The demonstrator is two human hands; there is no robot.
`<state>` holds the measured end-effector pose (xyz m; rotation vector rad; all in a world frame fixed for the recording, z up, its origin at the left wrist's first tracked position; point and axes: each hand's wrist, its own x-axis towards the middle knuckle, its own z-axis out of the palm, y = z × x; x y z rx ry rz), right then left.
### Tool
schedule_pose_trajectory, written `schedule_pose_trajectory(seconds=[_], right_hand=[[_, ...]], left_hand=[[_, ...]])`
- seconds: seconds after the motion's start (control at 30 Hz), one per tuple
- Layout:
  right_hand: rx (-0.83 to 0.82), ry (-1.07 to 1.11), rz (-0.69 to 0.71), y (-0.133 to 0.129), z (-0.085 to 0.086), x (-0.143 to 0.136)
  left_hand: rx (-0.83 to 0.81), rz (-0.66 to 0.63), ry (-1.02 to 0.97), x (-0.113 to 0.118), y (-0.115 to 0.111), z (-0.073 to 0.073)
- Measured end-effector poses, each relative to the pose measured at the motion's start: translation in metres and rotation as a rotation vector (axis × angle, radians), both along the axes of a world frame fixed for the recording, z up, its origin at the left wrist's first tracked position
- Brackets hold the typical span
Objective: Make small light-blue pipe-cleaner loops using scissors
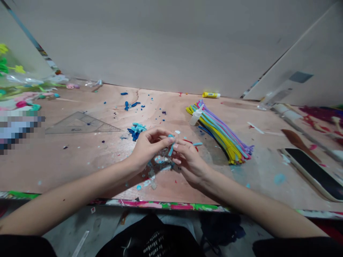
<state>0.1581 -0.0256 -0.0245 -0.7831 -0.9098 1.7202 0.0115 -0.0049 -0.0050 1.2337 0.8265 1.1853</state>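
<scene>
Above the middle of the table, my left hand and my right hand meet, their fingertips pinched together. Between them is a short light blue pipe cleaner, one end hanging down; the rest is partly hidden by the fingers. Just behind my left hand lies a small pile of cut blue pipe cleaner pieces. A red-handled tool, perhaps scissors, is mostly covered by my right hand. Light blue scraps are scattered on the table under both hands.
Right of my hands lies a bundle of coloured pipe cleaners, with a white glue bottle against it. A yellow glue stick is near the back wall. A clear set square lies left, a phone right.
</scene>
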Motion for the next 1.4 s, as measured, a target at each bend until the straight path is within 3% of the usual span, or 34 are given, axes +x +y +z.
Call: schedule_pose_trajectory(seconds=[0.2,0.47,0.67,0.8,0.9,1.17,1.27,1.4], right_hand=[[0.147,-0.253,-0.144,0.001,-0.002,0.0],[0.486,-0.707,-0.369,0.002,0.001,-0.001],[0.877,-1.083,-0.543,0.01,0.0,0.002],[1.109,-1.28,-0.539,0.016,0.003,0.006],[1.083,-1.223,-0.492,0.019,0.009,0.011],[0.726,-0.901,-0.245,0.031,0.015,0.027],[0.694,-0.872,-0.202,0.031,0.014,0.029],[0.742,-0.914,-0.213,0.028,0.017,0.028]], left_hand=[[-0.029,0.113,0.024,0.004,-0.007,0.0],[-0.062,0.204,0.054,0.008,-0.008,-0.005],[-0.148,0.24,-0.03,0.01,-0.005,-0.006],[-0.186,0.237,-0.076,0.009,-0.004,-0.004],[-0.181,0.179,-0.071,0.006,0.0,-0.004],[-0.133,-0.005,-0.004,-0.004,0.012,0.001],[-0.067,-0.078,0.065,-0.007,0.014,0.003],[-0.016,-0.06,0.131,-0.008,0.014,0.005]])
